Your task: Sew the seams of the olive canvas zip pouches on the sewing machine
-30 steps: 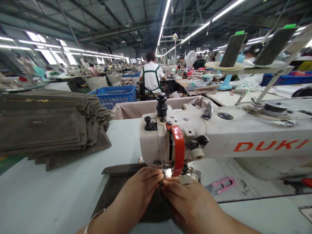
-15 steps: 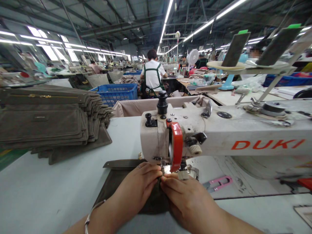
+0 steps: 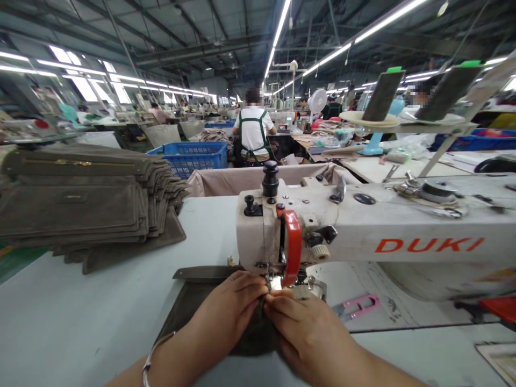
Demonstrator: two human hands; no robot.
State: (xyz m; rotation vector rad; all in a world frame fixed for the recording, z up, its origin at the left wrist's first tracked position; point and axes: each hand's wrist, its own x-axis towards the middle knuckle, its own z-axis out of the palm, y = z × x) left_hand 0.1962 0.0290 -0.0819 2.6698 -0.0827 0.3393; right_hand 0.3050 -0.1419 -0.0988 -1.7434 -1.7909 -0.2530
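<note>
A dark olive fabric bag panel [image 3: 183, 303] lies on the table under the head of a white sewing machine [image 3: 258, 236]. My left hand [image 3: 231, 301] has its fingers pressed together on the panel, just left of the lit needle area. Close against the needle from the right, my right hand [image 3: 302, 325] pinches the panel's edge. Both sets of fingertips nearly meet at the presser foot, and they hide the part of the fabric there. A strip with a metal zipper pull [image 3: 230, 261] runs along the panel's far edge.
Stacked olive bag panels [image 3: 80, 199] with zippers rise at the left. Pink thread snips [image 3: 358, 307] lie on the machine bed at right. Beyond the table are a blue crate [image 3: 197, 158], a cloth-lined bin [image 3: 226, 183] and a seated person [image 3: 253, 131]. Thread cones [image 3: 382, 97] stand at right.
The view has shifted slightly, so the machine sits a little lower. Both hands keep nearly the same place on the panel by the needle.
</note>
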